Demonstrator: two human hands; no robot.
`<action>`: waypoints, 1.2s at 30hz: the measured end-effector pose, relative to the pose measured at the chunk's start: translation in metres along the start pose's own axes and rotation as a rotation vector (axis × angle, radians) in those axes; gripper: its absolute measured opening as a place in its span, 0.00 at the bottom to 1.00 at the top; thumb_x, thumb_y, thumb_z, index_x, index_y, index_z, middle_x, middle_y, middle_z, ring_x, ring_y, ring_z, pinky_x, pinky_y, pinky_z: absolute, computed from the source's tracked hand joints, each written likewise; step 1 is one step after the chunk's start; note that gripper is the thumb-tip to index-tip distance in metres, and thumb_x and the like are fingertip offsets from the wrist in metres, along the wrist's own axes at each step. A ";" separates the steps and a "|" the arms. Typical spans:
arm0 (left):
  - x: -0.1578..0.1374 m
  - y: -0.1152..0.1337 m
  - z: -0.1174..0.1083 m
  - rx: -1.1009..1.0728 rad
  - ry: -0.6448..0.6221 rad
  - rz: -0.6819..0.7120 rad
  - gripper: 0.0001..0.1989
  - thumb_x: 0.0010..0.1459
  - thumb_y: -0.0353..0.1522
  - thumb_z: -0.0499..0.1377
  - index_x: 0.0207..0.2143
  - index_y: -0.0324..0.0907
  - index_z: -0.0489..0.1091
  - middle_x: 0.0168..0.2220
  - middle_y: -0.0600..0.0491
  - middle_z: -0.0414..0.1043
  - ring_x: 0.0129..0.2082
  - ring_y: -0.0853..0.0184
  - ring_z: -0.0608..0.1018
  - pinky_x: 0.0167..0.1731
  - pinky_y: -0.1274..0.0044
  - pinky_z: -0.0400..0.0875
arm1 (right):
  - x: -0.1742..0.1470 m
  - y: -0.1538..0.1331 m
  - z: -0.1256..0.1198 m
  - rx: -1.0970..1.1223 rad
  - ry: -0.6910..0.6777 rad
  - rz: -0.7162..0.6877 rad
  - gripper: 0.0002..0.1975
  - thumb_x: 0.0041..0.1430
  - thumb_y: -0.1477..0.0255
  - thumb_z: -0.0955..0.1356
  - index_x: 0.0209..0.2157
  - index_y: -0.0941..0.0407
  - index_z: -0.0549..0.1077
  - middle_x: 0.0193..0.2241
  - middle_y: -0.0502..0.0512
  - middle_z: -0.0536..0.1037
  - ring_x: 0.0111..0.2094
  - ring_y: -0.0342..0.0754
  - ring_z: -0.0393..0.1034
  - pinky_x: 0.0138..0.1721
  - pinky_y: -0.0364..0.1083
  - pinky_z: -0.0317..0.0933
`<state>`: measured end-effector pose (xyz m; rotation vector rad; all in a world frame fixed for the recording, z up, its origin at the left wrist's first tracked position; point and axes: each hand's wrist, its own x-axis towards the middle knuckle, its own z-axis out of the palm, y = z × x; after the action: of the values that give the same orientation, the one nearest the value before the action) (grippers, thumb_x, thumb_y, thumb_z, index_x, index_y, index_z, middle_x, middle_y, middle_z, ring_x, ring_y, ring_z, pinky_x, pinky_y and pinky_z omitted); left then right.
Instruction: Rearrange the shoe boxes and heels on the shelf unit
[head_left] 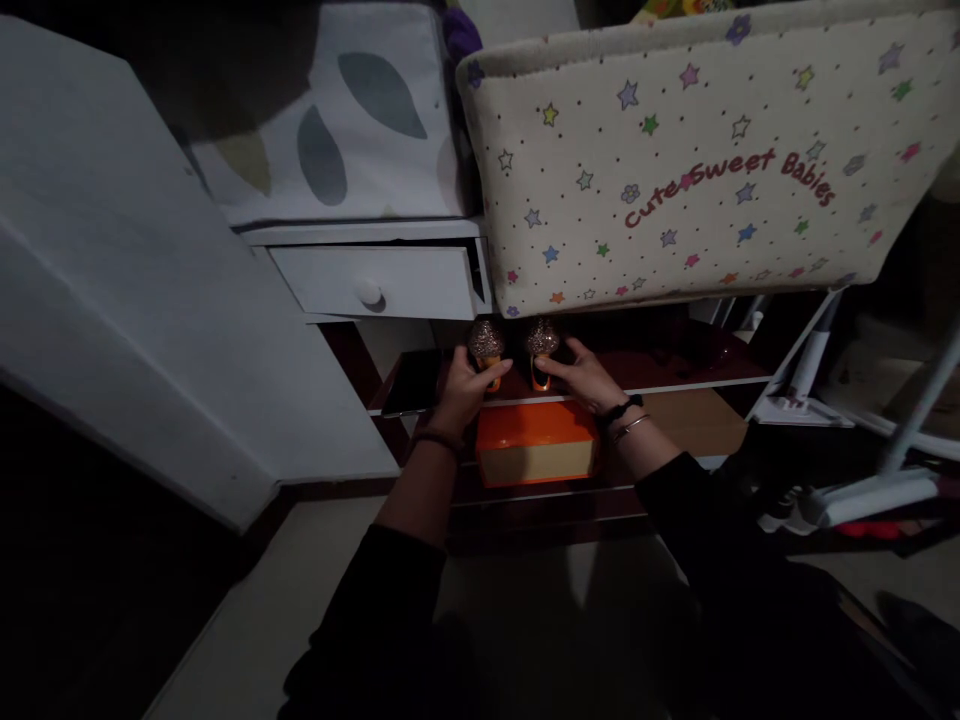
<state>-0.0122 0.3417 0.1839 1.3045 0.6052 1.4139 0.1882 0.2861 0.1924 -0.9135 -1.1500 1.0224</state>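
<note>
Two glittery shoes with orange showing at the near ends sit side by side on a dark red shelf (645,374). My left hand (461,388) grips the left glittery shoe (486,340), thumb across its near end and fingers along its outer side. Around the right glittery shoe (542,338), my right hand (586,378) is closed in the same way, its thumb over the near part. Fingers partly cover both shoes, and dim light hides their detail. Just below the hands, an orange box (536,440) with a pale front rests on a lower shelf.
A cream fabric basket (705,180) with printed stars overhangs the shelf. At upper left, a white drawer (375,283) is slightly pulled out. A dark flat object (412,383) lies left of my hands. White metal legs (810,370) stand at right, near a brown box (694,420).
</note>
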 end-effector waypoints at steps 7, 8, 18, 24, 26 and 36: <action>0.000 -0.001 0.002 0.008 0.003 0.010 0.32 0.41 0.35 0.79 0.44 0.45 0.65 0.42 0.54 0.80 0.39 0.67 0.82 0.44 0.73 0.78 | 0.005 0.002 0.000 -0.140 -0.050 -0.141 0.41 0.43 0.51 0.83 0.55 0.54 0.74 0.57 0.60 0.81 0.64 0.58 0.71 0.68 0.56 0.63; 0.001 -0.001 0.002 0.005 0.007 0.012 0.32 0.40 0.35 0.79 0.44 0.45 0.65 0.42 0.54 0.80 0.39 0.67 0.82 0.44 0.74 0.78 | 0.006 0.003 -0.001 -0.156 -0.049 -0.154 0.40 0.43 0.50 0.83 0.54 0.54 0.74 0.57 0.60 0.81 0.65 0.59 0.70 0.69 0.56 0.62; 0.000 -0.001 0.003 0.033 0.022 0.032 0.32 0.40 0.37 0.79 0.43 0.45 0.65 0.42 0.52 0.79 0.39 0.67 0.82 0.44 0.73 0.78 | 0.008 0.004 -0.004 -0.234 -0.045 -0.178 0.40 0.46 0.50 0.81 0.56 0.54 0.75 0.58 0.59 0.80 0.64 0.60 0.69 0.71 0.57 0.58; -0.007 -0.004 0.006 0.109 0.082 0.189 0.37 0.46 0.40 0.76 0.55 0.47 0.64 0.58 0.44 0.74 0.60 0.57 0.78 0.59 0.66 0.74 | -0.021 -0.010 -0.007 -0.152 -0.064 -0.166 0.52 0.44 0.49 0.82 0.67 0.52 0.67 0.68 0.61 0.71 0.65 0.61 0.70 0.67 0.57 0.66; -0.021 -0.006 0.008 0.198 0.201 0.317 0.42 0.51 0.42 0.74 0.63 0.48 0.59 0.68 0.41 0.64 0.69 0.54 0.69 0.67 0.62 0.68 | -0.048 -0.019 -0.026 -0.184 -0.005 -0.188 0.48 0.49 0.49 0.81 0.67 0.49 0.68 0.69 0.60 0.70 0.61 0.61 0.74 0.65 0.59 0.69; -0.092 -0.021 0.135 0.227 0.016 0.468 0.24 0.64 0.41 0.66 0.60 0.46 0.67 0.58 0.42 0.69 0.59 0.57 0.75 0.63 0.62 0.71 | -0.141 -0.047 -0.204 0.049 0.784 -0.390 0.22 0.52 0.61 0.81 0.47 0.49 0.79 0.43 0.50 0.84 0.40 0.44 0.81 0.45 0.46 0.76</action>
<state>0.1043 0.2264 0.1678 1.6939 0.4989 1.7719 0.3819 0.1271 0.1611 -0.8851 -0.5918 0.3070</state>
